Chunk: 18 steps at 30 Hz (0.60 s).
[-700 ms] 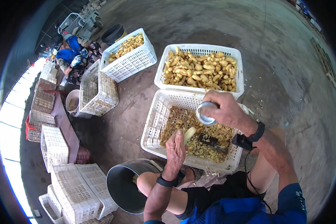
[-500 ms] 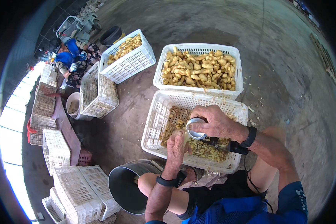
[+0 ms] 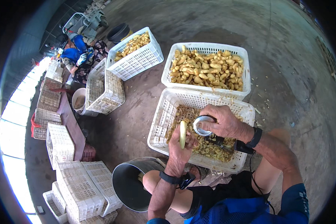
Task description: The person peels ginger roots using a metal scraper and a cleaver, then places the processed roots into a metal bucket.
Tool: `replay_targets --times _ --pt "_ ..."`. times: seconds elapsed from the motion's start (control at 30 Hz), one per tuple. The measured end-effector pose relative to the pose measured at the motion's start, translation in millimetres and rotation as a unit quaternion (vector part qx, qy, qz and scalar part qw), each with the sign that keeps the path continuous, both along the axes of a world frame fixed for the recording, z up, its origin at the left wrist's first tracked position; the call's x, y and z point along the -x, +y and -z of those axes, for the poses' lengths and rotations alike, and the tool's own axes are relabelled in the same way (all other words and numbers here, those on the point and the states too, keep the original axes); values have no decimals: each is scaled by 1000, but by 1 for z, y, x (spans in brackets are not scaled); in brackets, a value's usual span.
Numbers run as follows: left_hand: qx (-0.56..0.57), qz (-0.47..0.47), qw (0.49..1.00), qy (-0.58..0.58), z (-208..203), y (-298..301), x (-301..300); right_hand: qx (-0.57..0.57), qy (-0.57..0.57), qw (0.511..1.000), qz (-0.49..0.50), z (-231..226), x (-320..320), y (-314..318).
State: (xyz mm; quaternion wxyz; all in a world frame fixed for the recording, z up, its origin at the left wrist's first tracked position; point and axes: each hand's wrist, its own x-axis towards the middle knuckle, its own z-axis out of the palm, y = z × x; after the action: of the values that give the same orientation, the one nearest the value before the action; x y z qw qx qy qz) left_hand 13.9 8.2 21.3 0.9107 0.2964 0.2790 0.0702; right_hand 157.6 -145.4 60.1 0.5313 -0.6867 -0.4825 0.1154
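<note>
My left hand (image 3: 178,149) is closed round a long, pale yellow-green vegetable piece (image 3: 183,135) that stands upright, with a browner tip on top. Just to its right, my right hand (image 3: 224,121) grips a silvery ring-shaped metal tool (image 3: 201,131), tilted and apart from the piece. Both hands are over a white slatted crate (image 3: 156,128) with yellow-green peelings and scraps (image 3: 218,152) in its bottom. Beyond it, a second white crate (image 3: 246,69) is heaped with knobbly yellow-brown vegetables (image 3: 207,67). A dark device below my right wrist hides part of the scraps.
A dark bucket (image 3: 117,186) stands by my left knee. Stacked white crates (image 3: 76,190) and a plank (image 3: 71,127) lie to the left. Farther off, another person (image 3: 76,56) sits near a crate of vegetables (image 3: 143,56). Scraps litter the floor right of the crates.
My left hand has turned and drawn away from the metal ring, and the vegetable piece now points up in plain sight. The whole view has shifted slightly.
</note>
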Motion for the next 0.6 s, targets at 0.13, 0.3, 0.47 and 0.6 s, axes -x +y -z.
replay_targets --times 0.13,0.3,0.47,0.6 --pt "10 16 1000 -2 7 4 2 -12 -27 998 -48 4 12 1" --pt "-20 25 999 15 -2 0 3 12 -20 997 -68 2 17 0" --pt "7 114 993 -30 -5 4 7 -28 -10 999 -14 1 9 -2" --pt "9 162 986 -43 1 2 10 -18 8 999 -36 -1 10 -2"
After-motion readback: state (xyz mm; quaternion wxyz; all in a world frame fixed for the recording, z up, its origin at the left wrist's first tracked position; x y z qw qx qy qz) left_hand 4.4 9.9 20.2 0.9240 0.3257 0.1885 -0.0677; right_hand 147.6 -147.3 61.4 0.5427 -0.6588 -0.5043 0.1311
